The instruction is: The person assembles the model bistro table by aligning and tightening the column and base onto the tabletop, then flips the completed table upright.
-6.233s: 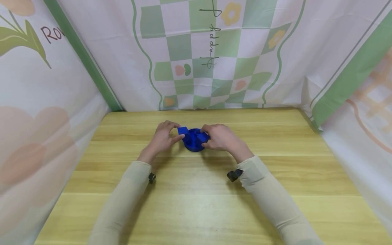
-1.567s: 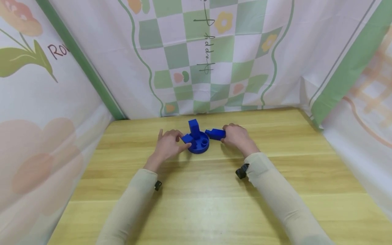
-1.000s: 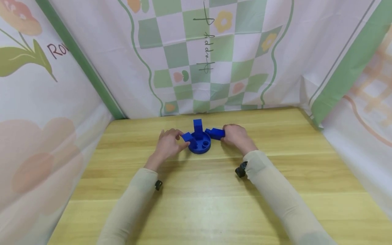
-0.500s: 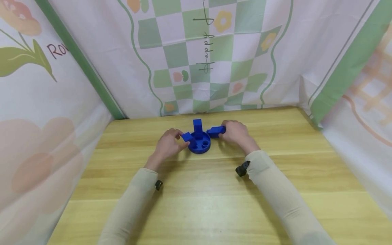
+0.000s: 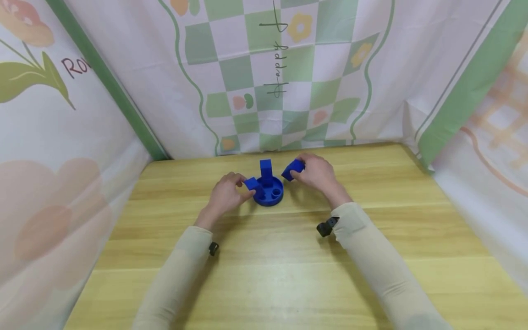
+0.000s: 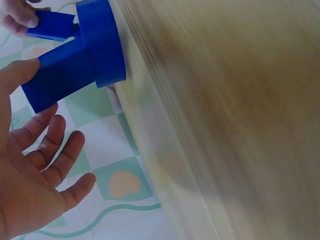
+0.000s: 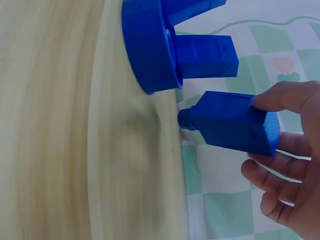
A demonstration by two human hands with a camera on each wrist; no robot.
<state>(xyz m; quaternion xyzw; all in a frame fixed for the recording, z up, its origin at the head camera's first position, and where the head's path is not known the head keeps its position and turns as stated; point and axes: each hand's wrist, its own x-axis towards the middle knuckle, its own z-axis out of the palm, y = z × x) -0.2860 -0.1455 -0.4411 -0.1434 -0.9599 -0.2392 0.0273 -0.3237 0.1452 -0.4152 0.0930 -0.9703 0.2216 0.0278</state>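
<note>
A round, shallow blue base (image 5: 270, 201) sits on the table between the hands, a small ring-shaped socket visible inside it. At the back of the base a blue block (image 5: 266, 169) stands upright. My left hand (image 5: 226, 195) pinches a second blue block (image 6: 60, 72) between thumb and index finger; it leans outward from the left side of the base, the other fingers loosely spread. My right hand (image 5: 319, 173) holds a third blue block (image 7: 230, 122) by its end, in the air right of the base. Its round, narrow peg (image 7: 186, 119) points toward the base side, apart from it.
The light wooden table (image 5: 264, 275) spreads toward the person. Printed cloth (image 5: 288, 68) hangs behind its far edge and at both sides. Small black cameras sit at the left wrist (image 5: 213, 248) and right wrist (image 5: 327, 227).
The right hand has lifted its block up and away from the person, tilting it from nearly level. Earlier the base turned slightly and shifted right. The left hand keeps its pinch, nearly still.
</note>
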